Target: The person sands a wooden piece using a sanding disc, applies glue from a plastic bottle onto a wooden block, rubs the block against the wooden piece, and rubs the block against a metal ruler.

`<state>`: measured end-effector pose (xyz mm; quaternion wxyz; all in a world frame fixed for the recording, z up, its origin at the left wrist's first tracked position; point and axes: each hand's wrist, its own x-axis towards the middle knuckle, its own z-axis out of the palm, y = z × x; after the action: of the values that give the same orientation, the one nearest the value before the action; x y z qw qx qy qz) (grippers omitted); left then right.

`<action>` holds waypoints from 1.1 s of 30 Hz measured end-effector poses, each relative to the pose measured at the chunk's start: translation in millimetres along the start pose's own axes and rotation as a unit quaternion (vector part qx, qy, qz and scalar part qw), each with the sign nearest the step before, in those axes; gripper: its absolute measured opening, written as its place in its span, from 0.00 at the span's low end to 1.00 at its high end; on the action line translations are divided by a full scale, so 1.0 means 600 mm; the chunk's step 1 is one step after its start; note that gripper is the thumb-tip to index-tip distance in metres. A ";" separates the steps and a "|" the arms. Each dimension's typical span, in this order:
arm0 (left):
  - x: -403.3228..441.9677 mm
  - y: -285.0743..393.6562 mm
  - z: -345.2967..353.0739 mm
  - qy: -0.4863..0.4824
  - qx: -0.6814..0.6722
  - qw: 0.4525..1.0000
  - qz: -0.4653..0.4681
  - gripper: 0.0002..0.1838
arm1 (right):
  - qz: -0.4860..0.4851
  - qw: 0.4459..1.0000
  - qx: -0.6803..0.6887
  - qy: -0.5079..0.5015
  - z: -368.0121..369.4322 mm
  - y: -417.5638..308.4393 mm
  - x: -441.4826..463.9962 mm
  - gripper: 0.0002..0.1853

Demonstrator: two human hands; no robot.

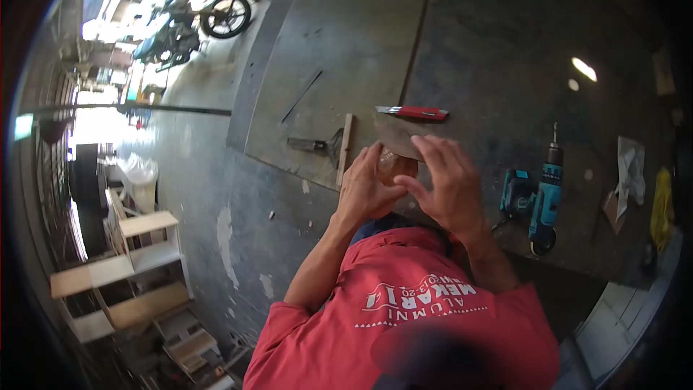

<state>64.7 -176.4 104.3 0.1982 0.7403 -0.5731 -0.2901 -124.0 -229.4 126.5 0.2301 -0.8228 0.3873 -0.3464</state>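
Note:
My left hand [361,186] is closed around a glossy, amber-brown rounded object [395,166], partly hidden by the fingers; its exact kind is unclear. The fingers of my right hand [453,180] bend over the edge of a thin grey-brown flat piece [397,134], which lies just beyond the amber object. My right thumb reaches toward that object. Past the flat piece lies a red utility knife [415,113] with its blade pointing left. Left of my hands are a narrow wooden strip [346,150] and a dark-handled tool [310,144], partly behind the strip.
A thin dark rod [302,96] lies on the board [361,36] at the far left of the table. To the right stand a teal cordless drill [548,191] and a crumpled clear bag [630,166]. Wooden shelving [148,254] and a motorcycle [173,36] are on the left.

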 end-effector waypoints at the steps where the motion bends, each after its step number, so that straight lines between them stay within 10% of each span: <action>1: -0.018 -0.006 -0.010 0.014 -0.004 1.000 -0.010 0.45 | -0.014 1.000 0.004 -0.009 0.026 -0.006 0.000 0.27; 7: -0.127 -0.067 -0.063 0.013 0.015 0.999 -0.050 0.48 | 0.012 0.990 -0.054 -0.131 0.133 -0.074 0.013 0.12; 13: -0.251 -0.171 -0.159 0.035 -0.045 0.996 -0.067 0.47 | 0.202 0.974 -0.067 0.083 0.220 -0.031 0.001 0.16; 17: -0.368 -0.319 -0.255 0.087 -0.245 0.962 -0.083 0.47 | 0.312 0.875 0.292 0.227 0.230 0.018 -0.006 0.24; 22: -0.435 -0.405 -0.355 0.053 -0.070 0.994 -0.064 0.47 | 0.416 0.695 0.582 -0.071 0.301 -0.154 -0.082 0.25; 33: -0.365 -0.346 -0.489 -0.172 0.255 0.950 -0.053 0.43 | 0.351 0.700 0.592 -0.191 0.397 -0.336 -0.198 0.26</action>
<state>371.6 78.0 239.8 -0.1142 0.7343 -0.6136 -0.2670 95.7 11.5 54.7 0.8437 -0.3695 0.3113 -0.2339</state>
